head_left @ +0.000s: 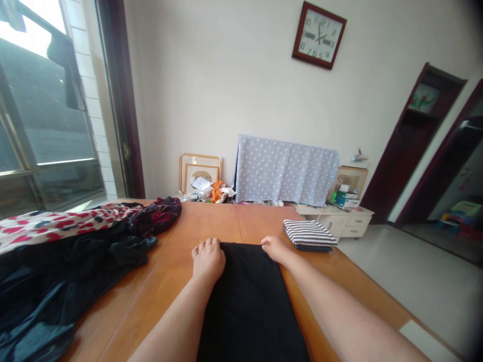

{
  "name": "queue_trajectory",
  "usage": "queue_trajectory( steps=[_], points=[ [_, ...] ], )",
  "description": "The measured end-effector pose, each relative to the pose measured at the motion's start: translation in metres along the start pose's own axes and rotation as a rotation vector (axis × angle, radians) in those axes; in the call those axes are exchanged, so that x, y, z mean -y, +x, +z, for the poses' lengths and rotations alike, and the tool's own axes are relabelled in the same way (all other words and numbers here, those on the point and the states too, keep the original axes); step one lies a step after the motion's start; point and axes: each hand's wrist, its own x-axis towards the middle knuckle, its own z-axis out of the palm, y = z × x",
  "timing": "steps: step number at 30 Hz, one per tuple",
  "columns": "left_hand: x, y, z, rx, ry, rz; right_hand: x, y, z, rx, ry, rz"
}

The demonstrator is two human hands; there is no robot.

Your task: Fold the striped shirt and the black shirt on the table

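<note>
A black garment [252, 301] lies flat in a long narrow strip on the wooden table, running from its far edge out of the bottom of the view. What kind of garment it is, I cannot tell. My left hand [209, 259] is closed over the far left corner, fingers curled down. At the far right corner, my right hand [275, 249] pinches the cloth between thumb and fingers. Just beyond my right hand sits a folded stack with a striped black-and-white garment [309, 233] on top and dark cloth beneath.
Loose clothes, among them a red-and-white patterned piece [68, 223] and dark garments [75, 271], are heaped on the left of the wooden table [151, 296]. Behind the table stand a polka-dot cloth cover [287, 168], framed pictures [199, 171] and a white cabinet [350, 223].
</note>
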Motion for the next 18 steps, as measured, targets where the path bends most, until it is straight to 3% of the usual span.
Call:
queue_trajectory(
  steps=[13,18],
  points=[
    [-0.003,0.0,-0.002,0.008,-0.006,0.004,0.001,0.005,-0.017,0.021,0.055,-0.082],
    [-0.003,0.001,0.0,0.004,-0.011,0.009,0.0,0.002,-0.021,0.024,0.046,-0.036]
  ],
)
